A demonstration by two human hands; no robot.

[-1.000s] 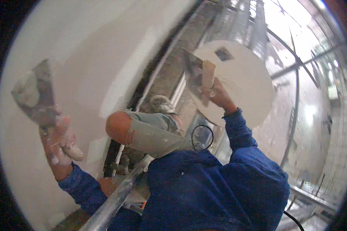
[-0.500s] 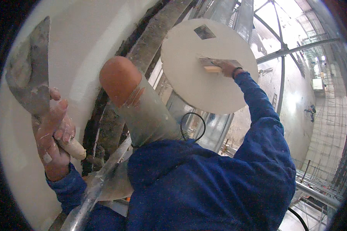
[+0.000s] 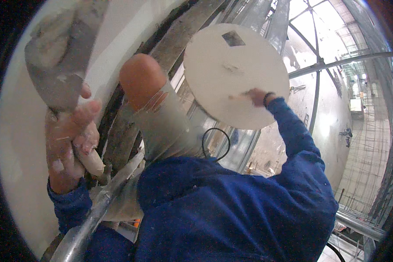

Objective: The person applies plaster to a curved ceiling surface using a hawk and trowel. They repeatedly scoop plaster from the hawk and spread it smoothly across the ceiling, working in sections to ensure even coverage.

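Note:
My left hand (image 3: 70,144) is closed round the pale handle of a wide putty knife (image 3: 70,56). Its broad grey blade points up beside the white wall, with whitish paste on it. Over a round white board (image 3: 209,87) my right hand (image 3: 258,97) reaches out at arm's length. It grips a trowel (image 3: 239,96), smeared by motion, with a light wooden strip along it. A small rough patch of paste (image 3: 232,68) shows on the board above this hand. A diamond-shaped dark mark or opening (image 3: 233,38) lies near the board's far edge.
My bare knee (image 3: 142,81) sticks up between the hands. A metal pipe (image 3: 105,198) slants past my left forearm. Dark, rough planks (image 3: 174,41) run along the white wall (image 3: 26,174). Scaffold bars (image 3: 345,60) cross at the right, above a floor far below.
My right hand has moved toward me across the board with the trowel, uncovering the paste patch. My left hand and the putty knife have shifted right, and the blade has risen.

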